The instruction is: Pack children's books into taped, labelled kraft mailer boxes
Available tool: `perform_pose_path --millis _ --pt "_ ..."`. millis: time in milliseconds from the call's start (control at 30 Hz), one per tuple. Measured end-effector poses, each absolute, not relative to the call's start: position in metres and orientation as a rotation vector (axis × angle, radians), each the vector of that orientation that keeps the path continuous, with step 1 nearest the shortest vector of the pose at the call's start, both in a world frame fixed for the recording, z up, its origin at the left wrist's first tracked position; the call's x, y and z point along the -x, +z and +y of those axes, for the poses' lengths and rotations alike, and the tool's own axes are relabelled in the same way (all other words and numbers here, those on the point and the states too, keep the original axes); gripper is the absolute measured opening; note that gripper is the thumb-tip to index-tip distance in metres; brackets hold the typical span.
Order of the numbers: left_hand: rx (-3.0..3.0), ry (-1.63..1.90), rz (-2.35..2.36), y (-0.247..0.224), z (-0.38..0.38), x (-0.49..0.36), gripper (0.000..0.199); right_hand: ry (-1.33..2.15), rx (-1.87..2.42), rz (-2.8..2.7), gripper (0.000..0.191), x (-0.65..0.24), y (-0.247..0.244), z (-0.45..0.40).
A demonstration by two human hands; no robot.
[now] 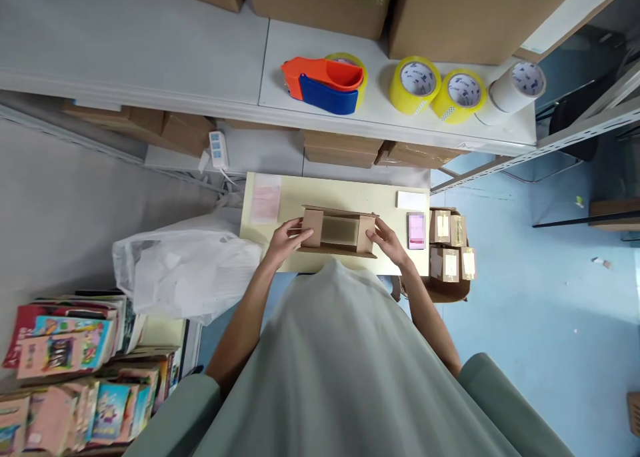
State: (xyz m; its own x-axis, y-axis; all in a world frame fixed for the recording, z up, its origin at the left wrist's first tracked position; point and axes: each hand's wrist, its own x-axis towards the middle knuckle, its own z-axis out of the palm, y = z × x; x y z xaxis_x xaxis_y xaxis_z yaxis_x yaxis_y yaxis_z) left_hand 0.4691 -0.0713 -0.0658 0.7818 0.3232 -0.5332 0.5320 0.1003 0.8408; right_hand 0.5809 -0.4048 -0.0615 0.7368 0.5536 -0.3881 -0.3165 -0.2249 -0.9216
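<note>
A small brown cardboard box (314, 235) lies on the pale yellow table (295, 191) in front of me. Its two short end flaps are folded inward, leaving a gap in the middle, while the long flaps stand outward along the near and far sides. My left hand (284, 242) grips the box's left end, thumb on the short flap. At the right end, my right hand (391, 241) holds it the same way, with its fingers partly hidden behind the cardboard. A phone (416, 231) with a lit screen lies right of my right hand.
On the shelf (210, 50) beyond stand an orange and blue tape dispenser (325, 83), yellow tape rolls (414, 87) and large cartons (320, 7). An open carton (445, 291) of small boxes is right of the table. Left are a white plastic bag (190, 267) and piled books (75, 343).
</note>
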Motion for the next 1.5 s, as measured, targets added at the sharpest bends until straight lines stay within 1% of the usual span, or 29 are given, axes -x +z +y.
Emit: perform_pose_path --millis 200,367,567,667,733,767,867,933,967,1100,1167,1267,1333,1400,1500 --pt "-1.624 -0.185 0.664 -0.07 -0.061 -0.48 0.082 0.74 1.652 -0.202 0.086 -0.584 -0.058 -0.397" --pt "-1.66 -0.238 0.626 -0.082 -0.055 -0.487 0.079 0.728 1.711 -0.198 0.085 -0.583 -0.055 -0.387" --pt "-1.643 -0.291 0.613 -0.091 -0.057 -0.488 0.085 0.721 1.721 -0.126 0.087 -0.58 -0.067 -0.384" --pt "-1.655 -0.261 0.6 -0.091 -0.058 -0.486 0.087 0.695 1.725 -0.016 0.098 -0.579 -0.075 -0.389" --pt "-1.661 -0.221 0.603 -0.087 -0.056 -0.485 0.089 0.663 1.759 0.066 0.106 -0.578 -0.073 -0.394" --pt "-1.659 -0.199 0.603 -0.083 -0.055 -0.483 0.09 0.643 1.776 0.088 0.107 -0.577 -0.069 -0.397" --pt "-1.649 -0.169 0.542 -0.065 -0.046 -0.479 0.093 0.603 1.79 0.063 0.097 -0.576 -0.048 -0.409" --pt "-1.676 -0.211 0.439 -0.05 -0.037 -0.475 0.1 0.609 1.776 0.002 0.095 -0.576 -0.031 -0.416" --pt "-1.699 -0.251 0.377 -0.043 -0.033 -0.473 0.108 0.624 1.773 -0.04 0.099 -0.576 -0.023 -0.419" --pt "-1.847 -0.37 0.17 -0.025 -0.027 -0.472 0.149 0.644 1.824 -0.232 0.13 -0.579 -0.008 -0.42" --pt "-1.934 -0.357 0.106 -0.023 -0.032 -0.476 0.157 0.611 1.878 -0.3 0.139 -0.581 -0.008 -0.416" --pt "-1.982 -0.348 0.055 -0.024 -0.042 -0.484 0.152 0.604 1.93 -0.358 0.142 -0.584 -0.013 -0.409" --pt "-1.992 -0.366 0.054 -0.026 -0.047 -0.49 0.144 0.619 1.945 -0.365 0.139 -0.585 -0.016 -0.406" --pt "-2.02 -0.361 0.066 -0.026 -0.049 -0.494 0.13 0.601 1.961 -0.351 0.128 -0.585 -0.018 -0.404" --pt "-2.062 -0.303 0.102 -0.028 -0.051 -0.497 0.104 0.535 1.998 -0.321 0.104 -0.582 -0.02 -0.402"
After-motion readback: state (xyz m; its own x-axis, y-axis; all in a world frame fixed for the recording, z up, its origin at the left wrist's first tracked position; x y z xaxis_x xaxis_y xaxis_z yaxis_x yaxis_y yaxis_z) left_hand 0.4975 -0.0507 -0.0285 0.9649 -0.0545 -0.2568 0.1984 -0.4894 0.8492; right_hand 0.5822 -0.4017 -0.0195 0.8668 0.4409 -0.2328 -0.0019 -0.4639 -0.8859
